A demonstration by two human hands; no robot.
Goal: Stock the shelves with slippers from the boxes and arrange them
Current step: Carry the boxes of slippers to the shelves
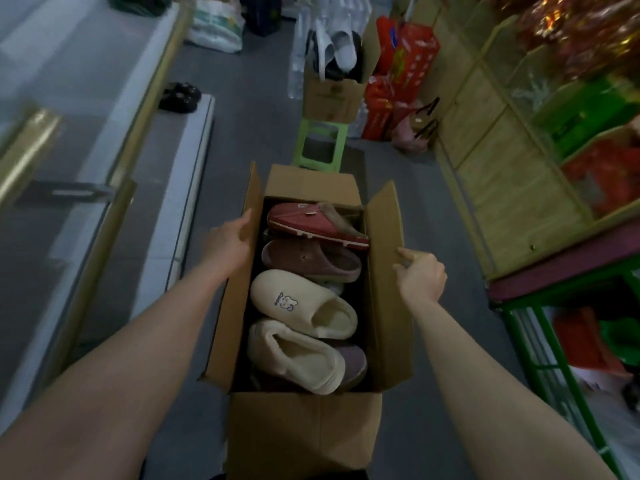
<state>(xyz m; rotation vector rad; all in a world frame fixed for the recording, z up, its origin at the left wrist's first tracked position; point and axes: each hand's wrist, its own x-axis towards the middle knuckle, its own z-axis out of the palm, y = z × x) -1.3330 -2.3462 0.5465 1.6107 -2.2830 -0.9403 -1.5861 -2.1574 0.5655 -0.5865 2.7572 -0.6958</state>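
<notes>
Open cardboard box in the aisle, slippers packed inside and none yet shelved. The left grip lies, apparently flat-fingered, against the left flap. The right grip pinches the right flap, likely to spread the opening for access.

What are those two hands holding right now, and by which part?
The open cardboard box of slippers: the right hand pinches the right flap at its edge, the left hand lies against the left flap outside; its fingers are hidden.
</notes>
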